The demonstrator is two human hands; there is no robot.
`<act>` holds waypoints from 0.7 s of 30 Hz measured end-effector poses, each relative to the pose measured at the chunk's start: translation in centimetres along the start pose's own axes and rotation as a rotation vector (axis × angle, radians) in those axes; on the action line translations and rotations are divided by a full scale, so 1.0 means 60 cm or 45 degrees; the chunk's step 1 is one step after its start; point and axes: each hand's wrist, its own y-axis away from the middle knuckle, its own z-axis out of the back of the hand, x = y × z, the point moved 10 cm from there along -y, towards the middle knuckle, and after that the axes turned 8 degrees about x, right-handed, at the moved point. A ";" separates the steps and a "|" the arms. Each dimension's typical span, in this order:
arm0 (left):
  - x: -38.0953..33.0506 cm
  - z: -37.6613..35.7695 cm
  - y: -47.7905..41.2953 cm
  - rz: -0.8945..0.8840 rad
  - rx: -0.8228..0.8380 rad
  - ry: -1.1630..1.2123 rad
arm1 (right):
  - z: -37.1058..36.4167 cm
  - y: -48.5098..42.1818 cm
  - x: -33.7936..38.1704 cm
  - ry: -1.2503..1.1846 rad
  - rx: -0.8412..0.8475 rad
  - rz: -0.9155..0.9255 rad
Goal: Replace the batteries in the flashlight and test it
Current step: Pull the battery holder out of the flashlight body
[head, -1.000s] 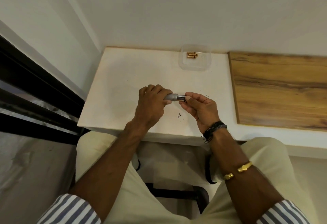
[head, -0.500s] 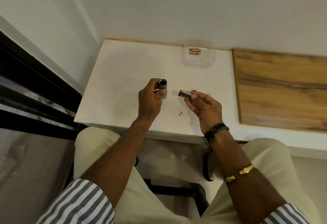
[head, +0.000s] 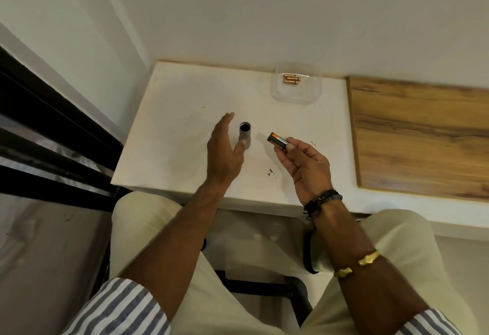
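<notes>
White worktop [head: 172, 149], pushed into the corner of two walls. Near the middle, standing upright with the open end up: grey flashlight tube [head: 245, 136]. At the far edge, toward the right: clear plastic container [head: 316, 91], with a few copper-coloured batteries [head: 291, 79] inside. Between the middle and the near edge: some small dark marks [head: 271, 173]. Along the right edge: wooden board [head: 418, 136]; lying on the worktop or only adjoining, not possible to tell.
</notes>
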 end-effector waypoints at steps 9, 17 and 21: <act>-0.076 -0.012 0.065 0.112 0.104 0.480 | -0.046 0.039 -0.005 -0.037 0.134 -0.011; -0.029 -0.038 0.092 0.419 0.142 0.970 | -0.048 0.066 -0.018 0.184 0.149 0.008; -0.032 -0.055 0.098 0.508 0.348 1.218 | -0.052 0.065 -0.007 0.245 0.193 0.038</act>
